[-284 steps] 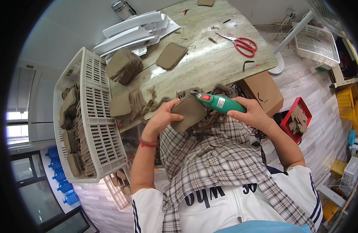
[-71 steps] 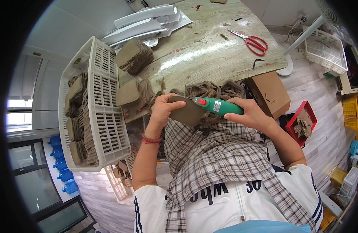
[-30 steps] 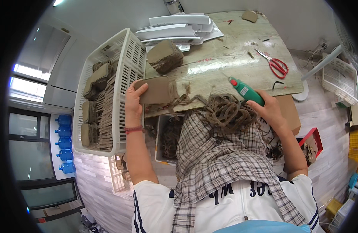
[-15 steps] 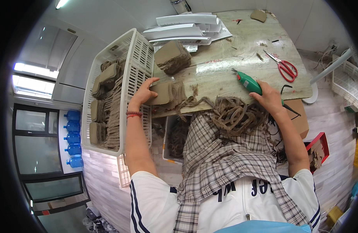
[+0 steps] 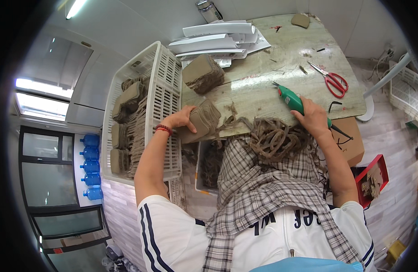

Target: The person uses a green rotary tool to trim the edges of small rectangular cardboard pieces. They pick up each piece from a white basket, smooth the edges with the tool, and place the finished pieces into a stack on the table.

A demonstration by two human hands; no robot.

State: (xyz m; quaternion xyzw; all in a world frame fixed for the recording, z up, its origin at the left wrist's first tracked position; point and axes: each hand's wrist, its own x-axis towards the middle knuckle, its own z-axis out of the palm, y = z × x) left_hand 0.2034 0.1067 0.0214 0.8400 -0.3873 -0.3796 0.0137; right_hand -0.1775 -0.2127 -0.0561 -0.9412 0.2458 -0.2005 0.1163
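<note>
My left hand (image 5: 181,119) is closed on the left side of a stack of brown, rounded-corner pads (image 5: 201,121) at the table's near left edge, with the thumb on top. The pads lean and fan out to the right. In my right hand (image 5: 314,119) is a green handheld electric cutter (image 5: 290,99), its dark tip pointing to the far left. A tangle of brown trimmed strips (image 5: 277,138) hangs over the table edge onto my checked apron (image 5: 272,195). A thin strip runs from the tangle toward the stack. Another pad stack (image 5: 203,72) sits farther back.
Left of the table stands a white slatted crate (image 5: 166,86) holding several brown pad stacks. Rolled white papers (image 5: 218,41) lie at the back. Red-handled scissors (image 5: 331,80) rest at the right. Below are a bin of dark scraps (image 5: 209,170), a cardboard box (image 5: 349,140) and a red box (image 5: 377,174).
My left hand has moved from beside the crate onto the pad stack and gripped it. The stack has tilted and fanned out. My right hand still holds the cutter in nearly the same place.
</note>
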